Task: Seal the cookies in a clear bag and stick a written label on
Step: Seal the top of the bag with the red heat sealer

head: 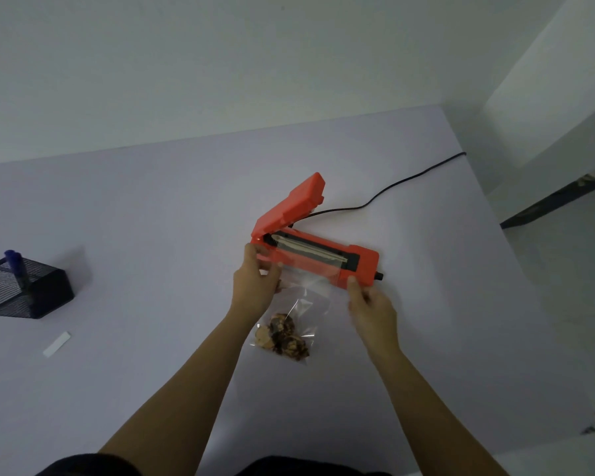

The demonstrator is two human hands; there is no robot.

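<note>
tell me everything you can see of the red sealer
The sealer is orange-red plastic, lying on the table, lid hinged up from its left end. A dark strip runs along it, a black knob juts from the right end, and a black cord trails behind. The mouth of the bag lies over the strip, pinched by the left hand and right hand.

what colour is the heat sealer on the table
Orange-red, with a black sealing strip; the heat sealer shows in the head view.

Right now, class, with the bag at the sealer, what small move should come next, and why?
Probably press the raised lid down with the right hand: it and the left hand hold the mouth of the clear bag across the sealer, cookies well back.
</note>
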